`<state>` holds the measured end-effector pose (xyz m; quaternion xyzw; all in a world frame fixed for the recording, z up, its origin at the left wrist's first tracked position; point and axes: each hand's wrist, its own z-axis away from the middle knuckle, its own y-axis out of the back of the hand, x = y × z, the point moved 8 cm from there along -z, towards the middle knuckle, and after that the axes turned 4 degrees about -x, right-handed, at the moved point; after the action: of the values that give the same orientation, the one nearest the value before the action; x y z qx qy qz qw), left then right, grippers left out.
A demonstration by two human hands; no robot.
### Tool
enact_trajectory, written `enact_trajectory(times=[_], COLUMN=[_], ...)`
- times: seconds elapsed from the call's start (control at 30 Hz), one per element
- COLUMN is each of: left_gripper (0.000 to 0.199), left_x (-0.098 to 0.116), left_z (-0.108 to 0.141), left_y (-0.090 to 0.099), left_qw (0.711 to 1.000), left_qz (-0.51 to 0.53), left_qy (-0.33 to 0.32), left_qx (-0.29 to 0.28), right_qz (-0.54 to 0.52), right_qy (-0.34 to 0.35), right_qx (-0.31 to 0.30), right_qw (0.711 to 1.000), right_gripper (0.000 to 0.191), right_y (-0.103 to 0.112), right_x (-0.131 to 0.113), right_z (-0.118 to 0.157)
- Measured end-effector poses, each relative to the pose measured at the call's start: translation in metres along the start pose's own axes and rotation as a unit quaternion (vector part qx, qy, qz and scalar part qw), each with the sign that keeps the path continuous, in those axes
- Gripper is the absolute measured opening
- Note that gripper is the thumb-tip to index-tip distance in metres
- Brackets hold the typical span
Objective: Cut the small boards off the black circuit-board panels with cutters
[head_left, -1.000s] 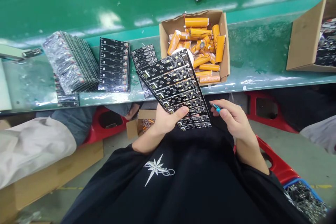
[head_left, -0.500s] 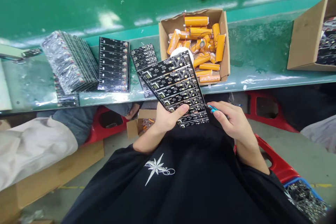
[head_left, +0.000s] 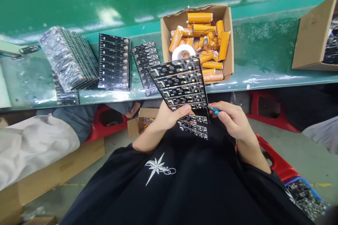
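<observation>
Having tilted upright since earlier, the circuit panel (head_left: 182, 84) is staying in my left grip (head_left: 166, 117) while my right grip (head_left: 231, 121) is pinching a blue tool (head_left: 214, 110).

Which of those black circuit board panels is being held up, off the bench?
The panel gripped by the left hand; the others lie flat on the green bench.

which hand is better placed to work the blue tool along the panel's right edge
Right, probably. The right hand already pinches the blue tool at the circuit board panel edge, while the left hand is occupied gripping the panel.
</observation>
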<state>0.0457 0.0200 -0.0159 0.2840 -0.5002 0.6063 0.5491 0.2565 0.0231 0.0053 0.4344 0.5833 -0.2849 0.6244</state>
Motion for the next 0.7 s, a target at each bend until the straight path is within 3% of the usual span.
enact_trajectory(times=[0.1, 0.17, 0.23, 0.33, 0.4, 0.43, 0.5, 0.57, 0.63, 0.7], left_gripper=[0.049, 0.048, 0.051, 0.056, 0.058, 0.06, 0.064, 0.072, 0.076, 0.074], left_x=[-0.002, -0.004, -0.012, -0.023, -0.023, -0.022, -0.014, -0.002, 0.005, 0.007], left_z=[0.002, 0.002, 0.002, 0.01, 0.012, 0.009, -0.002, -0.011, -0.012, -0.01], left_y=[0.006, 0.004, -0.005, -0.025, -0.031, -0.03, -0.021, -0.004, 0.009, 0.014], left_qw=[0.998, 0.999, 0.996, 0.957, 0.942, 0.947, 0.976, 0.996, 0.993, 0.986], left_qz=[-0.033, -0.016, 0.031, 0.127, 0.152, 0.148, 0.119, 0.084, 0.055, 0.034], left_qy=[-0.02, -0.002, 0.065, 0.185, 0.203, 0.186, 0.107, 0.002, -0.067, -0.095], left_qx=[0.046, 0.032, -0.043, -0.183, -0.22, -0.215, -0.146, -0.025, 0.078, 0.133], right_qz=[0.036, 0.044, 0.006, -0.149, -0.212, -0.215, -0.183, -0.135, -0.082, -0.039], right_qy=[-0.007, -0.009, -0.007, 0.006, 0.005, 0.0, -0.008, -0.003, 0.004, 0.002], right_qx=[0.028, 0.037, 0.02, -0.059, -0.077, -0.073, -0.06, -0.066, -0.07, -0.058], right_qw=[0.999, 0.998, 1.0, 0.987, 0.974, 0.974, 0.981, 0.989, 0.994, 0.998], right_gripper=[0.036, 0.034, 0.033, 0.041, 0.043, 0.044, 0.042, 0.04, 0.037, 0.036], right_y=[0.001, 0.003, 0.001, -0.009, -0.011, -0.009, -0.004, -0.001, 0.001, 0.002], right_x=[-0.004, -0.003, 0.0, 0.006, 0.009, 0.011, 0.011, 0.007, 0.003, 0.002], right_z=[0.0, 0.0, -0.002, -0.003, -0.003, -0.003, -0.003, -0.003, -0.003, -0.003])
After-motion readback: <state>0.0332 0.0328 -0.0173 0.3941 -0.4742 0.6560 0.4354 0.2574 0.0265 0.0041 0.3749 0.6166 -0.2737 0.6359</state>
